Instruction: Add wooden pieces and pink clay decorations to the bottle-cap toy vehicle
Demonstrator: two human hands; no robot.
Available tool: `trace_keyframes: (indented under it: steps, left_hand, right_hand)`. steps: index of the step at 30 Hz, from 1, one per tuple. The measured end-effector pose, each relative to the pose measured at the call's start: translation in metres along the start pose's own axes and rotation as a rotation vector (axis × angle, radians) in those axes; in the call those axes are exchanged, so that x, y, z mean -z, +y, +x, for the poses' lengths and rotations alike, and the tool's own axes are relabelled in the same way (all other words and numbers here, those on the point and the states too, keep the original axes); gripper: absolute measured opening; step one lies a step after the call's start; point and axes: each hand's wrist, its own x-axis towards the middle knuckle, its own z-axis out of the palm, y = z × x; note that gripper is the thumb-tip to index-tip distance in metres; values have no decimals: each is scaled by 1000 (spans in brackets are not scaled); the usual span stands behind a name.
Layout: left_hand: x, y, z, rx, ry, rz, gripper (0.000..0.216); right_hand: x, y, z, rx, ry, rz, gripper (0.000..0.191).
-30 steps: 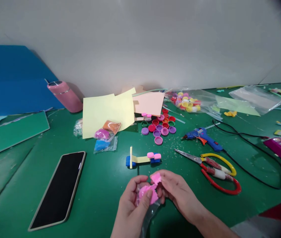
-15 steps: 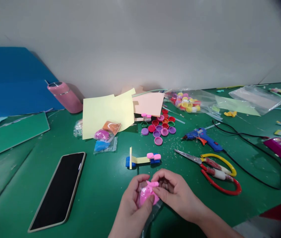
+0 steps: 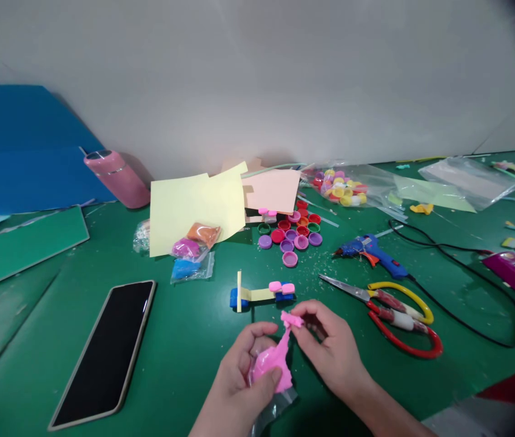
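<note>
Pink modelling clay [image 3: 272,364] bulges from a small clear plastic bag [image 3: 276,408] near the front of the table. My left hand [image 3: 239,376] is closed around the bag and the clay, thumb pressed on top. Between the thumb and fingers of my right hand [image 3: 330,346] is a torn-up end of the same clay, joined to the main lump by a thin stretched neck. Just beyond my hands lies a small model [image 3: 261,295] with blue ends, a pale yellow strip and pink pieces on its right end.
A phone [image 3: 105,355] lies at left. Scissors [image 3: 384,309] and a blue glue gun [image 3: 370,252] with its cable are at right. Bottle caps [image 3: 290,259], bagged clay [image 3: 187,267], yellow paper [image 3: 193,206] and a pink bottle [image 3: 118,180] stand or lie farther back.
My right hand has pulled up and away from my left, stretching the pink clay into a thin neck. My left hand has shifted slightly left with the bag.
</note>
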Motion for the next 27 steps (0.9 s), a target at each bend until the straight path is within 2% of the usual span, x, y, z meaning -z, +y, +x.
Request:
trace_keyframes:
  steps: [4, 6, 9, 12, 16, 19, 21, 23, 27]
  left_hand:
    - [2, 1, -3, 24, 28, -12, 38]
    - [3, 0, -2, 33, 39, -22, 35]
    - [5, -2, 0, 35, 36, -51, 34]
    - [5, -2, 1, 22, 46, -74, 31]
    - [0, 2, -2, 2, 72, -91, 25]
    - [-5, 4, -3, -78, 140, 49, 28]
    - [-5, 4, -3, -131, 163, 197, 28]
    - [-4, 4, -2, -173, 155, 309, 29]
    - [-2, 4, 0, -249, 200, 384, 30]
  right_hand:
    - [8, 1, 5, -223, 97, 299, 20]
    - [10, 1, 5, -290, 77, 430, 21]
    - [9, -1, 3, -355, 51, 606, 8]
    - [8, -4, 2, -395, 31, 746, 14]
    - [9, -9, 2, -430, -40, 823, 17]
    - [10, -12, 2, -463, -94, 926, 19]
    - [9, -14, 1, -476, -92, 961, 22]
    - [8, -14, 1, -495, -60, 942, 15]
    - [5, -12, 2, -488, -21, 918, 13]
